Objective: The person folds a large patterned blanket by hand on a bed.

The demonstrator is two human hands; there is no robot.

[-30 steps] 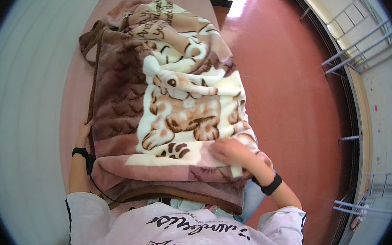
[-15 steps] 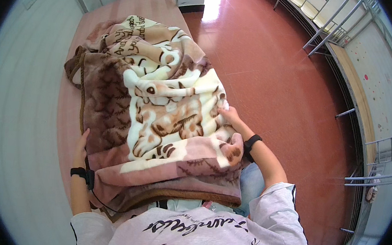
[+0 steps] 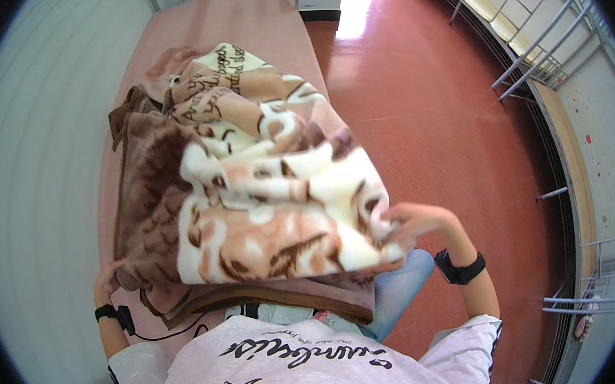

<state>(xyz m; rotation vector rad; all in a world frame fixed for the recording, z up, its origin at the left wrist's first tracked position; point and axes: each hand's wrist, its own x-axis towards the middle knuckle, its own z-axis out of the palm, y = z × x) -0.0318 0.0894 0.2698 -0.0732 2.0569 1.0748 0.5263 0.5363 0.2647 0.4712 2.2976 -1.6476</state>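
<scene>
A thick plush blanket [image 3: 276, 215] with brown, cream and pink animal pictures lies bunched and partly folded on the bed. Its right edge is gripped by my right hand [image 3: 418, 222], out past the bed's side and somewhat blurred. At the left edge, near the wall, my left hand [image 3: 108, 277] is closed on a bunched brown part of the same blanket. The cloth between both hands is pulled toward me over a lower layer with a brown trimmed border [image 3: 261, 301]. A black band with a small box sits on each wrist.
The bed [image 3: 245, 26] has a pink striped sheet and a metal rail at its far end. A white wall [image 3: 42, 132] runs along its left. Red floor [image 3: 431, 115] lies to the right, with metal bunk frames [image 3: 546, 52] beyond it.
Both hands have drawn the blanket toward me, and my right hand has also swung outward to the right. The fold near my body is now covered by the pulled cloth.
</scene>
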